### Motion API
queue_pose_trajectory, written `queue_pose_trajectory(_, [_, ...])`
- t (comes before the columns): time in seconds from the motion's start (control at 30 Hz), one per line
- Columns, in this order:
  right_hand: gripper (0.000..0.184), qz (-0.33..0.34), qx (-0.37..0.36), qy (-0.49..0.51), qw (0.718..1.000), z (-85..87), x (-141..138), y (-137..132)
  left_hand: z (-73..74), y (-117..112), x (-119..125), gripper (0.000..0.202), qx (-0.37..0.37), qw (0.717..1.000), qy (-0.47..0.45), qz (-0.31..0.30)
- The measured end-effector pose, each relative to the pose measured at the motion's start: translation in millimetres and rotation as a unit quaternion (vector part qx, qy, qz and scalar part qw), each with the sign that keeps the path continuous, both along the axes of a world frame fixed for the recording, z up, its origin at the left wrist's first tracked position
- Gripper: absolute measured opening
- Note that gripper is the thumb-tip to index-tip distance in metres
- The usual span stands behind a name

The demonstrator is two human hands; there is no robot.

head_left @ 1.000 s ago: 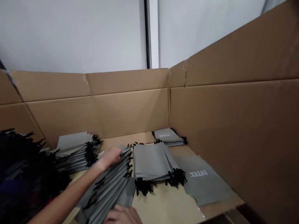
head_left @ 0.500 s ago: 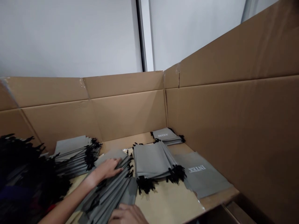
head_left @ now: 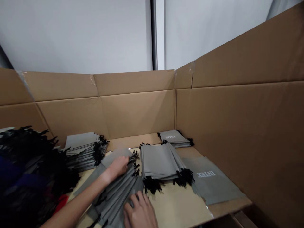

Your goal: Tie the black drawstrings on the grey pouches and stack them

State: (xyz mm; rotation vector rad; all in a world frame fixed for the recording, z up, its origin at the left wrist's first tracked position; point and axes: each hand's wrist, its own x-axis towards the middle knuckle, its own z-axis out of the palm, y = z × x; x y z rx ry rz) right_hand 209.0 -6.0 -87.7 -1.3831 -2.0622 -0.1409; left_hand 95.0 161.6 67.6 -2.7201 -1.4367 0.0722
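Item one: we record a fanned stack of grey drawstring bags [head_left: 116, 190], black cords bunched at its upper end, lying slantwise on the cardboard floor [head_left: 177, 202] of a large corrugated carton [head_left: 139, 114]. It sits near the front of the carton, just beside a squarer central stack.

Item two: we note the person's left hand [head_left: 116, 167] resting across the upper part of the fanned bags, close to the cords. Its fingers curve over the edge of the stack, and we cannot tell whether they pinch any bag or only press on it. The right hand [head_left: 140, 212] lies on the lower end of the stack, open, with fingers spread and palm down, holding nothing separately.

Item three: we list the central stack of grey bags [head_left: 159, 161], its black cords [head_left: 152, 185] hanging toward the front. Behind it, against the carton's back corner, is a smaller stack [head_left: 173, 137] printed INTEX. To the right lies a single flat bag [head_left: 211, 180], its white INTEX lettering upside down to this view. Left of the hands is another stack of bags [head_left: 83, 152], partly hidden by a dark heap of black cords [head_left: 30, 161] at the frame's edge.

Item four: beyond the carton's taped corner [head_left: 192, 69] stands a white wall [head_left: 71, 31].
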Motion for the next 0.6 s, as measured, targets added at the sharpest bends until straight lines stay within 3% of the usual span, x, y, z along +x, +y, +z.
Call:
queue_pose_trajectory(0.1, [0.009,0.005,-0.010,0.006,1.000,9.0,2,-6,12.7,-10,-13,0.036,-0.010,0.999,0.023,0.034])
queue_pose_trajectory(0.2, [0.011,0.015,-0.027,0.017,0.999,21.6,6,-15,16.5,-28,-25,0.037,-0.027,0.998,0.039,0.039])
queue_pose_trajectory(0.33, [0.009,0.028,-0.084,0.050,0.995,42.4,13,-26,11.2,-43,-29,0.037,-0.075,0.995,0.061,0.015])
queue_pose_trajectory(0.5, [0.017,0.064,-0.152,0.132,0.977,62.9,25,-29,7.6,-33,-29,0.037,-0.104,0.992,0.067,0.005])
queue_pose_trajectory(0.6, [0.019,0.089,-0.171,0.151,0.970,68.3,35,-26,-0.8,-40,-24,0.037,-0.094,0.994,0.057,0.016])
